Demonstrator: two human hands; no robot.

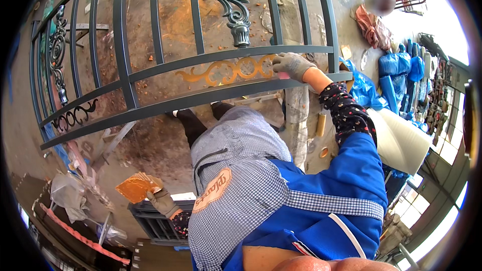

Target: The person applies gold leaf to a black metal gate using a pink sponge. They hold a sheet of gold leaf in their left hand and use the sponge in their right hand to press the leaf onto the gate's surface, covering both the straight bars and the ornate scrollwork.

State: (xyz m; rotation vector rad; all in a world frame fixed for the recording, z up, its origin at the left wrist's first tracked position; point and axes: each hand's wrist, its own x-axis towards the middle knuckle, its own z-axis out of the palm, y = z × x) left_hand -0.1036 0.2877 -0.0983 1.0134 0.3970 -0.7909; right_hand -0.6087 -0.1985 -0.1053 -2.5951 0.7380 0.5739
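Note:
My left hand, in a grey glove, grips a flat orange-brown piece with a worn, stained face, held low and away from the railing. My right hand, also gloved, is closed at the right end of a gold-coloured scroll ornament. A bit of something pink shows beneath its fingers; most of it is hidden. The scroll sits between two lower rails of a dark grey metal railing. Beside it on the left, a similar scroll is dark.
Another dark ornament fills the railing's upper middle. A metal stand leg shows below it. Blue wrapped bundles and a pale foam roll lie on the right. A dark slatted crate stands near my left hand. A person is at the far right.

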